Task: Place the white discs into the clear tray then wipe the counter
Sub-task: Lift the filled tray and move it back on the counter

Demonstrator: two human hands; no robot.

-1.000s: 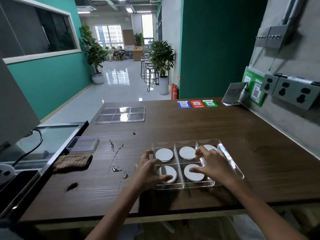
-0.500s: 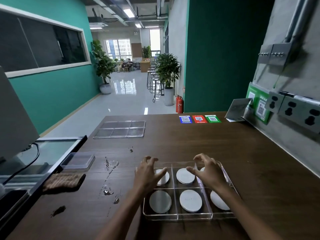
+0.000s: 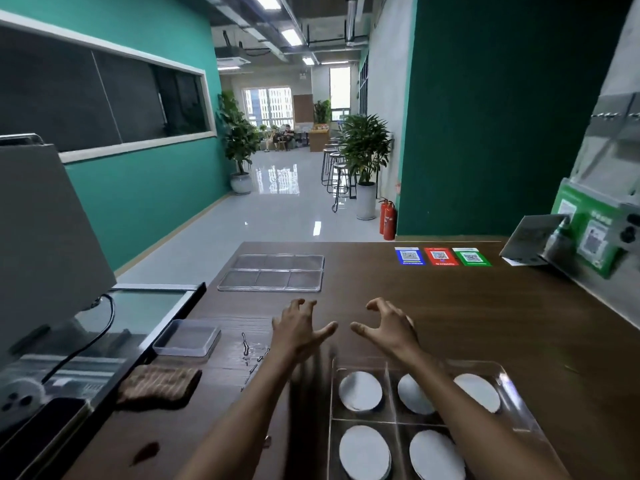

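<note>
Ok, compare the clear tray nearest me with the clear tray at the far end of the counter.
The near tray holds white discs in its compartments; the far tray shows none. The near tray has tall upright dividers; the far tray looks shallow and flat. The near tray runs off the picture's bottom edge; the far tray is fully in view. Both are clear, rectangular, divided and rest on the brown counter.

Teal walls [image 3: 145,202], glossy floor [image 3: 277,216], potted plants [image 3: 363,150], bar stools [image 3: 337,174]

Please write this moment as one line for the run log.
left hand: open, empty | right hand: open, empty | white discs: in clear tray | spill: unwiped | brown cloth: untouched
</note>
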